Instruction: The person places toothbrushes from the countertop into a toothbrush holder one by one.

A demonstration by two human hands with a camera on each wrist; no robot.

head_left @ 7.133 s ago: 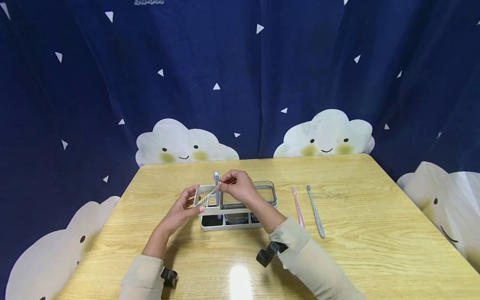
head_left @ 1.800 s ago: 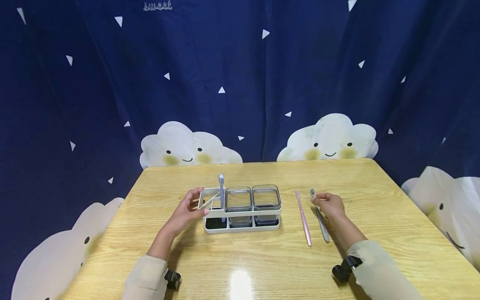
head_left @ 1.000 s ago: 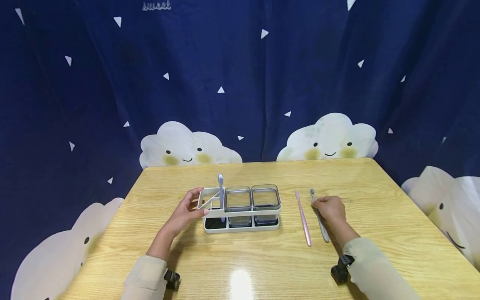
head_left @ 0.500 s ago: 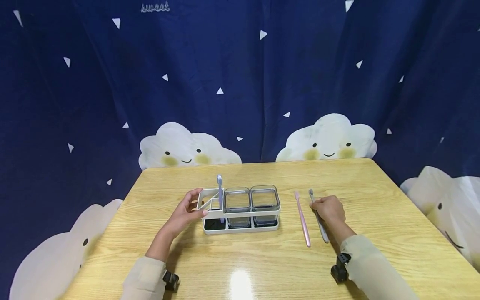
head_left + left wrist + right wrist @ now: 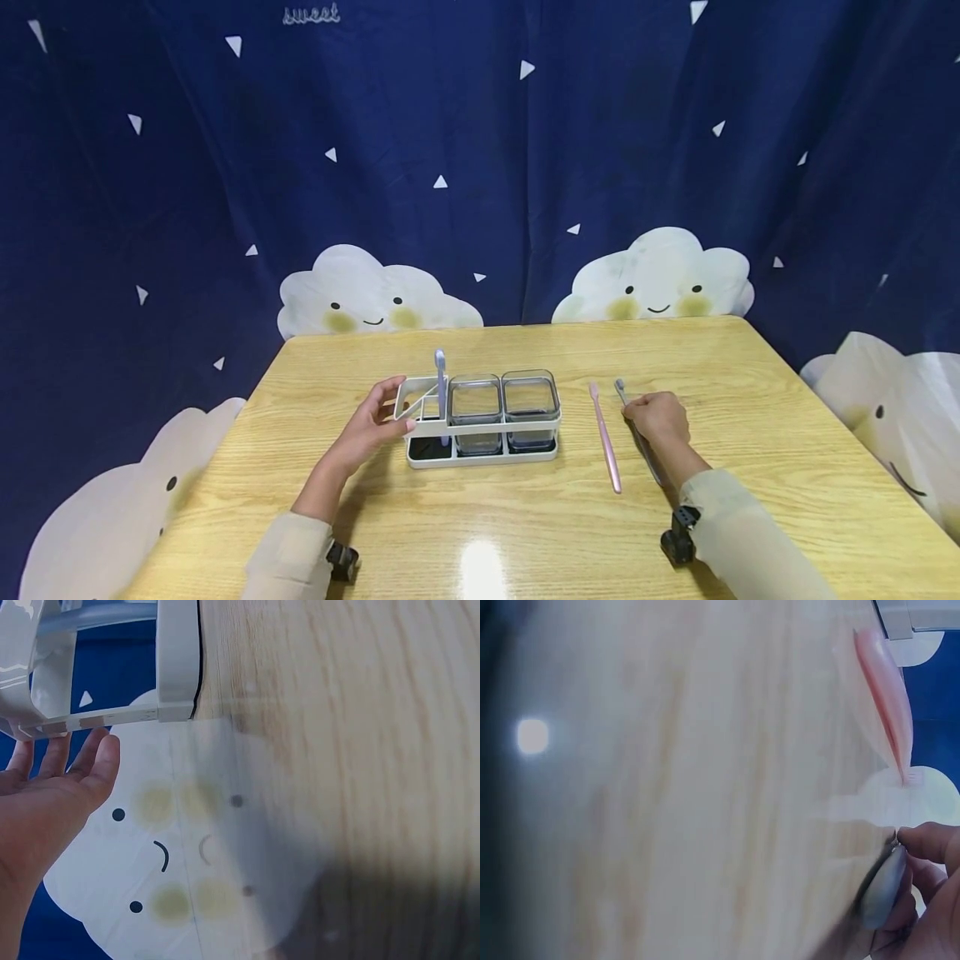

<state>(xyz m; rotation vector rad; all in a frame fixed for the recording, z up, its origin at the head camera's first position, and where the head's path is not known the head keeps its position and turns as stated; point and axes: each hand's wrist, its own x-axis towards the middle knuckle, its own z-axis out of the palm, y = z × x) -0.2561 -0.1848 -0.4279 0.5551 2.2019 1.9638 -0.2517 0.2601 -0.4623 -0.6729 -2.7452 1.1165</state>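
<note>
My left hand (image 5: 365, 432) grips the left end of a white toothbrush holder (image 5: 495, 430), thumb at the front and fingers behind. In the left wrist view, the fingertips lie against its end. A purple toothbrush (image 5: 440, 379) stands bristles up in one of the holder's small left slots. My right hand (image 5: 662, 421) pinches a grey toothbrush (image 5: 647, 454) near its head, between thumb and fingers. In the right wrist view, the grey handle runs back beneath the hand, very close to the tabletop; contact is unclear. A pink toothbrush (image 5: 606, 442) lies between the holder and my right hand.
Two clear square cups, a middle one (image 5: 477, 442) and a right one (image 5: 531, 439), sit upright in the holder. The wooden table (image 5: 420, 533) ends at a dark blue curtain (image 5: 480, 125) with printed clouds. Each wrist wears a small black camera.
My right hand has gone from the purple toothbrush at the holder to the grey one on the right. Lately the grey toothbrush's handle end has swung slightly right. My left hand stays on the holder.
</note>
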